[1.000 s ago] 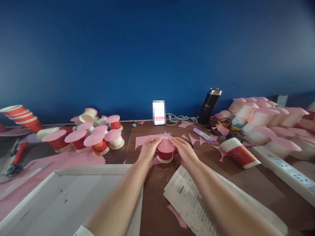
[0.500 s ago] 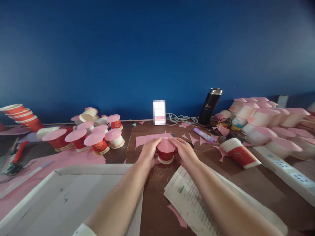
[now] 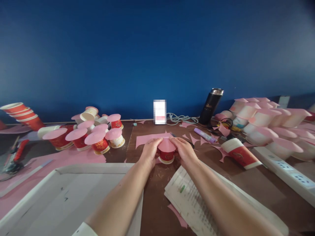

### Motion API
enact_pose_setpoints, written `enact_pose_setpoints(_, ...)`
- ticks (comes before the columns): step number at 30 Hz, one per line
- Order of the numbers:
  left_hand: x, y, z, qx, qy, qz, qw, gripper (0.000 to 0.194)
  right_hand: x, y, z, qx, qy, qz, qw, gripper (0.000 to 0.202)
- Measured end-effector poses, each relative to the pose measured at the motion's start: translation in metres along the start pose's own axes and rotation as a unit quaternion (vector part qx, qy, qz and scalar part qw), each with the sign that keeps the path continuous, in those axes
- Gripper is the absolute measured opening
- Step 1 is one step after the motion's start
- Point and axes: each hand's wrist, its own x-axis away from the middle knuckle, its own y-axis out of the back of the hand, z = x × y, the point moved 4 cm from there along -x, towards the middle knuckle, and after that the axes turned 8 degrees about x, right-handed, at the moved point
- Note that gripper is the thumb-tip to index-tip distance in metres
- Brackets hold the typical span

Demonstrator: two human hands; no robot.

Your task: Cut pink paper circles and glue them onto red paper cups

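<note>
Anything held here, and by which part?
The left hand and right hand hold the pink paper disc by its opposite edges, atop the red cup; any grip on the cup itself is hidden.

pink paper disc (image 3: pixel 166 146), red and white cup (image 3: pixel 166 155), plain blue wall (image 3: pixel 157 49), black flask (image 3: pixel 208 110)

On the table (image 3: pixel 153 203) we see a tray (image 3: pixel 98 168), pages (image 3: pixel 181 195), scraps (image 3: pixel 194 139), a purple tube (image 3: pixel 204 135), a flask (image 3: pixel 210 106), a power strip (image 3: pixel 291 173), a cable (image 3: pixel 180 118) and several cups (image 3: pixel 117 142).
</note>
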Motion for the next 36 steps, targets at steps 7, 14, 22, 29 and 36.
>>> enact_pose_setpoints(7,0.005,-0.002,-0.003,-0.004,-0.004,-0.007,1.000,0.028,-0.001,0.000,-0.001,0.019,0.019,-0.010,1.000,0.026)
enact_pose_setpoints(14,0.006,-0.001,-0.002,-0.014,-0.006,-0.004,1.000,0.030,0.000,0.002,-0.001,0.023,0.028,-0.003,0.999,0.026)
enact_pose_setpoints(22,0.006,-0.001,-0.002,-0.014,-0.009,-0.002,1.000,0.031,0.001,0.001,-0.001,0.020,0.015,-0.006,1.000,0.022)
enact_pose_setpoints(29,0.008,-0.001,-0.004,-0.024,-0.009,0.001,1.000,0.028,0.001,0.000,0.009,0.078,0.015,-0.014,0.997,0.031)
enact_pose_setpoints(36,0.008,-0.004,-0.001,-0.052,-0.023,0.022,0.998,0.029,0.002,-0.003,0.019,0.129,0.046,-0.043,0.990,0.029)
